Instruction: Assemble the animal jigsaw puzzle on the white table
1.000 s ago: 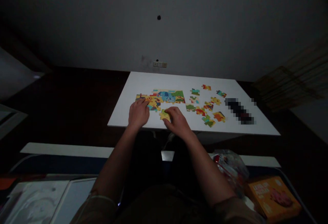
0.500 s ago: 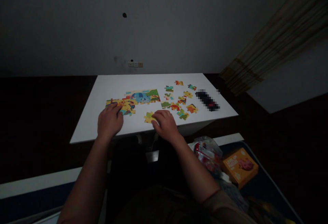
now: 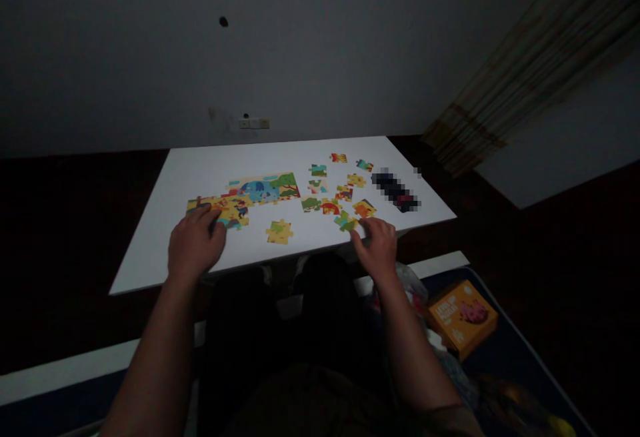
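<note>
Partly joined jigsaw puzzle sections lie on the white table: a blue elephant section at the back and a yellow section in front, adjoining it. My left hand rests on the left part of the yellow section, fingers stretched out and covering some of it. My right hand is at the table's front edge, thumb and fingers apart, its fingertips at the right edge of a green puzzle piece. Between my hands lies a loose yellow puzzle piece, touched by neither.
Several loose pieces, among them a red-and-yellow one, are scattered on the right of the table. A dark pixelated object lies beyond them. An orange puzzle box and a clear plastic bag sit at the lower right.
My right hand has left the yellow piece and moved right to the green piece. My left hand stays on the joined section. The whole view has shifted slightly.
</note>
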{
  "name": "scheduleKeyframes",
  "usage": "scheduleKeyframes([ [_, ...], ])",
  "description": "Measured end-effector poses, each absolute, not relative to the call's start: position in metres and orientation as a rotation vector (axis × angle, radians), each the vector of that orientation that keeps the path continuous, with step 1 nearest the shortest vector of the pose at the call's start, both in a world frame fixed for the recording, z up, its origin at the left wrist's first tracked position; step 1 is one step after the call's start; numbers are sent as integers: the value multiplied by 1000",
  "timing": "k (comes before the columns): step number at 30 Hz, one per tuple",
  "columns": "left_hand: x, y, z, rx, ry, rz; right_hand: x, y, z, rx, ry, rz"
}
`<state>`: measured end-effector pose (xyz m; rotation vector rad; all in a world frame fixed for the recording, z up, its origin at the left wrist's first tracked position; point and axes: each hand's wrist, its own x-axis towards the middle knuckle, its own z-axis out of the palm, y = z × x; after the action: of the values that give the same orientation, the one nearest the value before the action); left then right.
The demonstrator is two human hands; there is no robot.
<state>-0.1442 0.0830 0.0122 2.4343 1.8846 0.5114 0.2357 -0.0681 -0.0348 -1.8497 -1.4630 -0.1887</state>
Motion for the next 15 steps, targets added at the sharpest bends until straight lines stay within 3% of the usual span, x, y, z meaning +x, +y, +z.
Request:
scheduleKeyframes([
  [15,-142,86,9,2489,1939,466,243,-59,-34,-1899,-1523,-92],
])
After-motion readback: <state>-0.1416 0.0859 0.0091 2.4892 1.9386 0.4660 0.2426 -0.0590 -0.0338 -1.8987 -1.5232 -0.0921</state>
